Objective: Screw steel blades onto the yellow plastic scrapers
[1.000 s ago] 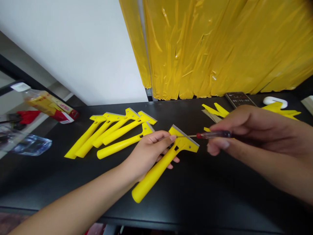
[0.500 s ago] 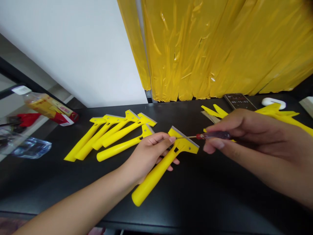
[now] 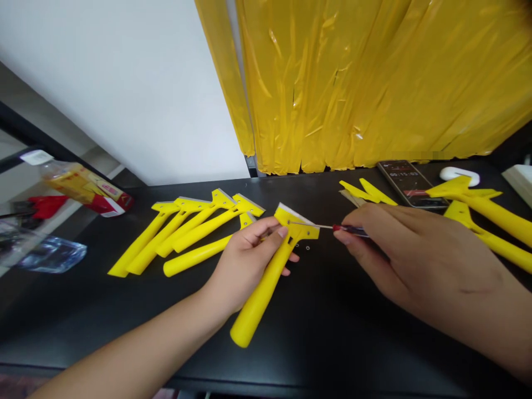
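My left hand (image 3: 260, 249) is closed round the neck of a yellow scraper (image 3: 266, 291), whose head with a metal blade edge tilts up and away from me. My right hand (image 3: 399, 260) grips a small screwdriver (image 3: 351, 230) with a dark, red-collared handle. Its thin shaft points left across the scraper head, and the tip meets the screw on the head's left side. A second screw shows at the right of the head. Small metal nuts (image 3: 307, 248) lie on the black table just behind the scraper.
Several yellow scrapers (image 3: 199, 221) lie side by side at left. Yellow handles (image 3: 505, 244) and flat yellow pieces (image 3: 366, 191) are at right, near a phone (image 3: 409, 183) showing a timer and a white case (image 3: 459, 175). Bottles (image 3: 83, 185) stand at far left.
The scraper head has turned upright a little and shifted left in my left hand. My right hand has rolled over, palm more downward, with the screwdriver tip still at the left screw.
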